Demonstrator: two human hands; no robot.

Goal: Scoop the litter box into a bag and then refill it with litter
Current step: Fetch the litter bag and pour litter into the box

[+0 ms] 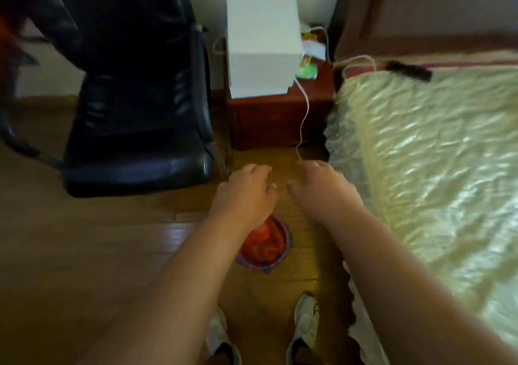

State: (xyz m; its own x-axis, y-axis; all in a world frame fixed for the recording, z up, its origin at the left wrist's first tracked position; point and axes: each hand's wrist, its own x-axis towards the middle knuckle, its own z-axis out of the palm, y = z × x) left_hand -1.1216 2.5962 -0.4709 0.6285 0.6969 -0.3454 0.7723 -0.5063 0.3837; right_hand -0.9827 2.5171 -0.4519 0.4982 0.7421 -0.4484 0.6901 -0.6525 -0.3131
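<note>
- Left hand (246,189) out in front over the brown wooden floor (84,252), fingers loosely curled, holding nothing
- Right hand (322,188) level beside it, fingers relaxed and a little spread, holding nothing, just below the end of a thin white cable (304,118)
- Small round bin lined with a red plastic bag (266,242) on the floor under the left wrist, between black leather chair (134,129) and bed with shiny cream cover (426,151)
- White box (262,37) on the dark red wooden nightstand (280,121) ahead
- White shoes (305,325) at bottom edge
</note>
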